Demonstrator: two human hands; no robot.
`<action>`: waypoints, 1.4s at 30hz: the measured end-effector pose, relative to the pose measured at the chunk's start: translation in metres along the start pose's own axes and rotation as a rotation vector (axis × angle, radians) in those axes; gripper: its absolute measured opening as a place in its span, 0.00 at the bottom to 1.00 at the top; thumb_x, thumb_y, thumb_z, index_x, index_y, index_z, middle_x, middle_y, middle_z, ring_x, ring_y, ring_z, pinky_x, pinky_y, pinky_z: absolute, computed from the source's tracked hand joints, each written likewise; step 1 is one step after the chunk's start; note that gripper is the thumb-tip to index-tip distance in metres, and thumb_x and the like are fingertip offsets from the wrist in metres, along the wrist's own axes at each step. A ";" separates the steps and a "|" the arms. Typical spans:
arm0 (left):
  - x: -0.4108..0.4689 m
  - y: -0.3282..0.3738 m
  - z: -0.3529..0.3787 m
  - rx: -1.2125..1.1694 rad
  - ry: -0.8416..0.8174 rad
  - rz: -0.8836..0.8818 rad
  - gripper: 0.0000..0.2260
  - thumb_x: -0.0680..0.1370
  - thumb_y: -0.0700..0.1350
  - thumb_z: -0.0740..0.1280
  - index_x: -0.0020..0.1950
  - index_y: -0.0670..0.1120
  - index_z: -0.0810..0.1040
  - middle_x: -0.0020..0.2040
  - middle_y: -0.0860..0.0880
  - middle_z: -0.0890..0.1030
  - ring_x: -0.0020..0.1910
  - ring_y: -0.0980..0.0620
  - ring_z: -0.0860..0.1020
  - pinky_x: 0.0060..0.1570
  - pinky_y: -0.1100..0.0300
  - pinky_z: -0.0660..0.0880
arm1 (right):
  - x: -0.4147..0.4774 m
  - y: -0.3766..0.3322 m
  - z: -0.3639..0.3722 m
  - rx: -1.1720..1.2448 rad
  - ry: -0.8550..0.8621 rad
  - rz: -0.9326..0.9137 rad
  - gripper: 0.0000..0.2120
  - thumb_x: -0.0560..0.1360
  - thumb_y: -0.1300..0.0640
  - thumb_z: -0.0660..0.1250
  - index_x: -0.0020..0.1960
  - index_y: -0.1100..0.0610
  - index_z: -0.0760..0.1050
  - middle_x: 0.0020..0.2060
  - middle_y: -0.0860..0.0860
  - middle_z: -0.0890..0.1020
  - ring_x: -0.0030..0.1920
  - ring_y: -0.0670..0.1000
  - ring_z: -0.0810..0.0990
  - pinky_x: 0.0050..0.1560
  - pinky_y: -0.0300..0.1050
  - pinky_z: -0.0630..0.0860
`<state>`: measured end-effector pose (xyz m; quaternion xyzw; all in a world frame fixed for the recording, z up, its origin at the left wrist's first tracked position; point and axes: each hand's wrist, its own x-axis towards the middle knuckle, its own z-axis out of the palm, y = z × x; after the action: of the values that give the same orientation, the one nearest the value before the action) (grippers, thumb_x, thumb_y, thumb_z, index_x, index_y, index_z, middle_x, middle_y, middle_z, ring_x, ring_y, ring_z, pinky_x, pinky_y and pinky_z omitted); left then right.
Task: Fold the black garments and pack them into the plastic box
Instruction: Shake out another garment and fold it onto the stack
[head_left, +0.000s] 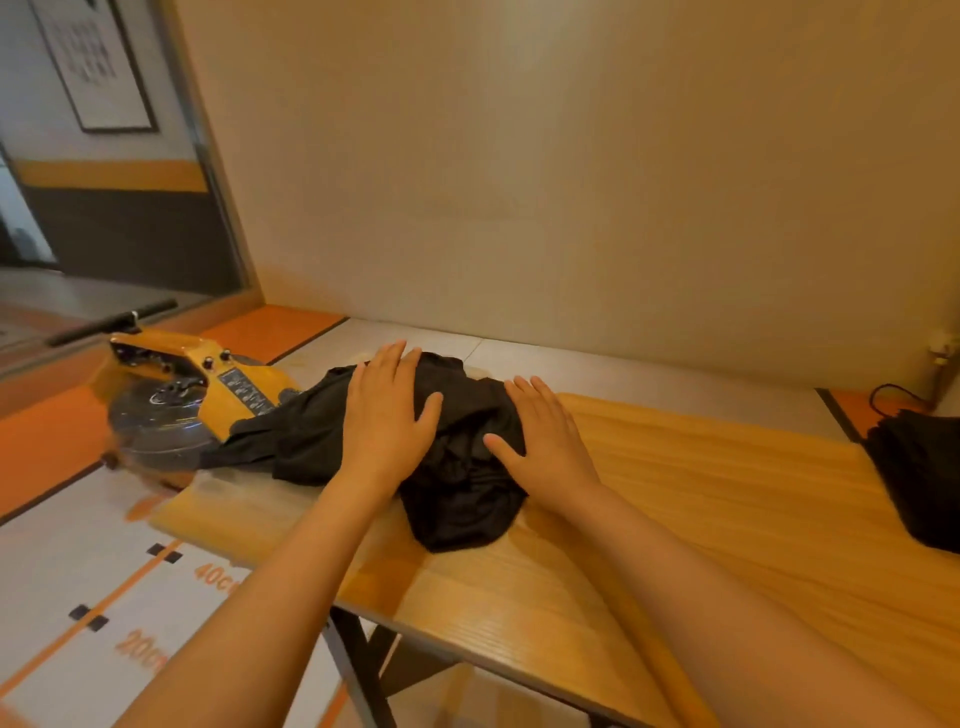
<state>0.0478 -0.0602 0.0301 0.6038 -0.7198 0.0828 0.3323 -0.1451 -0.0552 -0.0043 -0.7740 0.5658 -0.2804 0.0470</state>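
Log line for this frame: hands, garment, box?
left hand: flat on black garment | right hand: flat on same | garment: bunched, on wooden table | box: not in view

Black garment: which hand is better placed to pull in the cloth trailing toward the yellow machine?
Left, likely. The left hand lies flat on the black garment, on the side where the cloth trails to the yellow machine. The right hand lies flat on the far side and could pin it.
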 end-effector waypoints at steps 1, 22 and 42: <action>-0.002 -0.010 0.000 0.003 -0.047 0.011 0.28 0.80 0.55 0.61 0.76 0.46 0.60 0.77 0.48 0.60 0.77 0.50 0.55 0.76 0.50 0.51 | 0.002 -0.003 0.004 0.011 -0.026 -0.002 0.35 0.78 0.38 0.57 0.79 0.50 0.48 0.78 0.46 0.50 0.77 0.46 0.42 0.74 0.45 0.42; 0.047 0.021 -0.058 -0.381 0.029 0.025 0.08 0.83 0.48 0.56 0.53 0.43 0.68 0.31 0.44 0.73 0.28 0.45 0.70 0.28 0.50 0.63 | 0.065 -0.060 -0.067 0.595 0.384 0.153 0.10 0.84 0.55 0.49 0.48 0.58 0.63 0.31 0.50 0.68 0.31 0.49 0.65 0.33 0.47 0.62; 0.136 0.214 -0.087 -0.142 -0.143 0.410 0.10 0.80 0.39 0.62 0.61 0.42 0.74 0.56 0.40 0.79 0.52 0.42 0.77 0.50 0.52 0.74 | -0.020 0.087 -0.347 -0.441 0.797 0.164 0.16 0.83 0.48 0.50 0.54 0.57 0.72 0.37 0.56 0.79 0.34 0.58 0.75 0.33 0.46 0.64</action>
<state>-0.1241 -0.0707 0.2354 0.4241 -0.8532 0.0549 0.2985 -0.3923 0.0171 0.2446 -0.5500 0.6453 -0.4245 -0.3176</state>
